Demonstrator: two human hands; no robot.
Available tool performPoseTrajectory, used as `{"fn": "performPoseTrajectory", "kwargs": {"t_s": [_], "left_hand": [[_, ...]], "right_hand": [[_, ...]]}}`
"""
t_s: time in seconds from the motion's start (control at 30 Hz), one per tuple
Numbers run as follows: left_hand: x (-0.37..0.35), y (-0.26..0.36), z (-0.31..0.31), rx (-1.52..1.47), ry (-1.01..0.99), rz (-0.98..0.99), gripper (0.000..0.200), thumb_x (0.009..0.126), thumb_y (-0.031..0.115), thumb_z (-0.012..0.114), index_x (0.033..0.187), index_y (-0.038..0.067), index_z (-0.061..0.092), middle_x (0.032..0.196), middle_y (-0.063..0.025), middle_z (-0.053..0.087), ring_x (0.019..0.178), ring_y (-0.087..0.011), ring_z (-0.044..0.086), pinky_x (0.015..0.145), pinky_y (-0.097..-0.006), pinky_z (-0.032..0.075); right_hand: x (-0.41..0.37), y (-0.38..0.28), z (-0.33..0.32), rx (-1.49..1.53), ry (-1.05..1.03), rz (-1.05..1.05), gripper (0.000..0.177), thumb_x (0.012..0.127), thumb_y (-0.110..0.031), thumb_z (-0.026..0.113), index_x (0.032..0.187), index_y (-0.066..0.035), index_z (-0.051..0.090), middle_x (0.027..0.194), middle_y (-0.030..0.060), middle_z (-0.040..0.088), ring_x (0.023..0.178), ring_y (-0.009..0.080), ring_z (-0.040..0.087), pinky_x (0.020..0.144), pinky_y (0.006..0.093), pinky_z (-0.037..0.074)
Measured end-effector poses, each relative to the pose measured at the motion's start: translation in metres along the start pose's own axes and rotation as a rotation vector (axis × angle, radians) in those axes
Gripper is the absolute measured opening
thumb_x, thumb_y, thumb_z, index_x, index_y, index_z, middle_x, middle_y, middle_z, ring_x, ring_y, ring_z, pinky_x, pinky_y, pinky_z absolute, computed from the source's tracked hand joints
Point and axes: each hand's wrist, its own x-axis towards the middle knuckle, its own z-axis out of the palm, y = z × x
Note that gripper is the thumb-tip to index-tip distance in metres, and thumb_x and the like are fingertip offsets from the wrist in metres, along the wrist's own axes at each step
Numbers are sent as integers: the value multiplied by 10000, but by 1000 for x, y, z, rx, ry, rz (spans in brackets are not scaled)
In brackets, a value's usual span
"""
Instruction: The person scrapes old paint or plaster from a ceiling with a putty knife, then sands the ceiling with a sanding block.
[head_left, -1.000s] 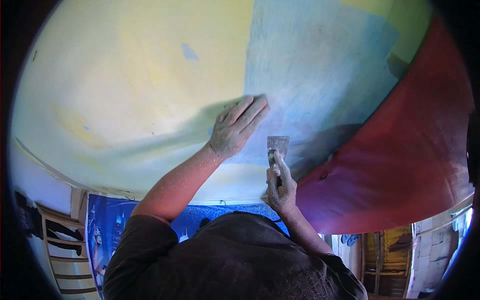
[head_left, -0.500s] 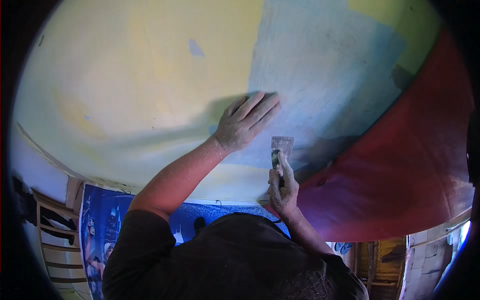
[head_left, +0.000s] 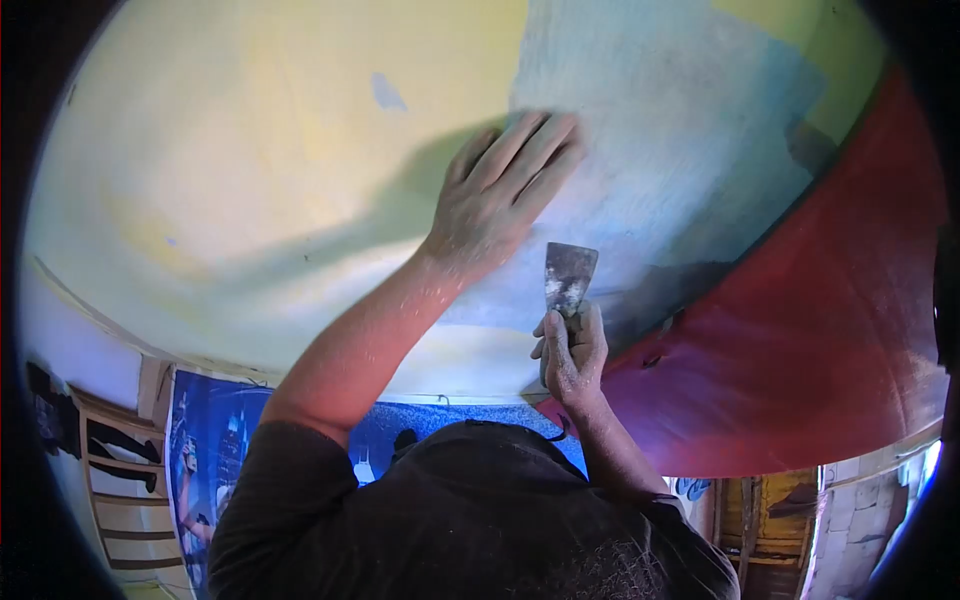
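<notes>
My left hand (head_left: 495,200) lies on the painted wall (head_left: 320,130), its fingers stretched out and slightly apart at the border between the yellow paint and a pale blue patch (head_left: 640,120). Dust speckles its back and the forearm; whatever may be under the palm is hidden. Lower and to the right, my right hand (head_left: 578,355) is closed round the handle of a putty knife (head_left: 571,275). The knife's flat metal blade points up, with whitish residue near its base. Whether the blade touches the wall cannot be told.
A dark red sheet (head_left: 790,350) spans the right side. Below the wall hangs a blue printed banner (head_left: 215,430). Wooden shelves (head_left: 130,500) holding dark items stand at the lower left. Wooden boards (head_left: 775,520) and a block wall (head_left: 860,520) show at the lower right.
My left hand has slid up the wall and its fingers are more spread. My right hand has raised the putty knife a little, and the blade now shows more broadly.
</notes>
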Motion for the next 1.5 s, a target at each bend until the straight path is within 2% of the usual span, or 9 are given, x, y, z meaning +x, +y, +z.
{"fn": "performPoseTrajectory", "kwargs": {"t_s": [0.03,0.23,0.47,0.53,0.6,0.63,0.97,1.27,1.5], "left_hand": [[-20,0,2,-14,-34,-34,526,981,209,651,1507,199,662,1628,9,558,1511,-225,480,1218,-447,375],[-133,-2,10,120,-126,-96,581,973,78,641,1540,201,637,1651,-41,543,1535,-283,455,1236,-504,352],[-171,6,-2,79,-133,-313,575,966,65,672,1528,182,638,1645,-117,534,1554,-366,427,1225,-586,363],[-178,4,-1,27,-241,-327,647,988,286,745,1584,119,554,1693,-205,433,1577,-454,355,1241,-638,307],[-175,8,-4,-49,-319,-342,800,988,415,769,1634,55,463,1713,-293,358,1582,-548,298,1257,-677,254],[-177,6,-4,-47,-375,-321,940,982,563,741,1669,34,379,1730,-316,287,1588,-574,242,1255,-706,208],[-173,-1,-15,-169,-499,-303,1078,946,658,736,1692,18,293,1724,-361,214,1574,-612,195,1232,-753,165],[-169,-2,-19,-210,-535,-291,1161,907,691,762,1712,24,256,1745,-340,192,1593,-608,157,1248,-752,134],[-168,-1,-21,-165,-608,-316,1145,864,535,871,1718,63,271,1755,-315,182,1607,-602,146,1258,-751,153]], "right_hand": [[5,-10,8,39,33,0,124,1158,-128,542,1086,-42,488,875,75,654,574,71,554,570,260,514],[17,-5,17,72,-16,24,139,1165,-152,513,1123,-21,494,927,110,668,628,113,630,568,264,525],[41,-11,51,160,-47,-48,202,1186,-225,462,1192,-25,488,890,90,628,600,104,572,540,263,480],[47,2,57,126,-38,82,223,1184,-241,484,1173,-18,477,855,65,611,617,98,562,570,272,485],[51,9,58,61,-16,72,255,1187,-278,489,1130,-30,498,807,49,605,599,81,544,541,264,465],[53,12,59,62,-10,64,249,1186,-270,494,1120,-29,499,803,48,603,601,80,544,540,266,465],[62,0,66,-27,41,37,180,1161,-182,554,1116,-15,502,850,18,600,686,58,558,570,271,462],[64,-9,67,46,21,77,214,1167,-231,555,1131,-24,512,846,13,586,693,53,550,578,260,451],[63,-24,73,135,13,118,212,1174,-239,540,1144,-31,506,919,18,581,672,52,534,555,259,443]]}}
